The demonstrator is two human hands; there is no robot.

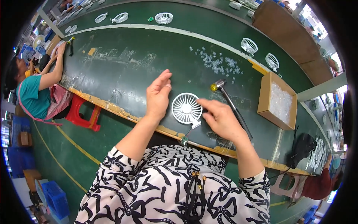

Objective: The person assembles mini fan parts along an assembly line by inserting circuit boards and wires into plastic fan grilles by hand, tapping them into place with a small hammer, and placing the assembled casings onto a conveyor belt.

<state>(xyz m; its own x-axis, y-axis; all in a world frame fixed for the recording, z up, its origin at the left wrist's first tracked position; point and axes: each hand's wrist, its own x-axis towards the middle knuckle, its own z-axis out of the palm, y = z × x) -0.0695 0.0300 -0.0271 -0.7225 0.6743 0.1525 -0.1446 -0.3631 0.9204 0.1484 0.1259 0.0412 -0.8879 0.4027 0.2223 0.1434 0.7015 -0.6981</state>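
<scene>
A white round fan head with a ribbed grille [186, 108] lies on the green table in front of me. From its short stem, a thin wire leads to a small green circuit board [184, 140] at the table's edge. My left hand [158, 97] is raised beside the grille's left side, fingers stretched out and holding nothing. On the other side, my right hand [222, 117] touches the grille's right rim with its fingertips, thumb apart. A hammer [235, 108] with a yellow-tipped head and black handle lies just beyond my right hand.
Small clear plastic pieces [220, 63] are scattered farther back. An open cardboard box [264, 93] of clear pieces stands at right, near a black bag-like item [302, 146]. More fan heads [163, 18] sit on the conveyor [209, 26]. A co-worker [39, 87] sits at left.
</scene>
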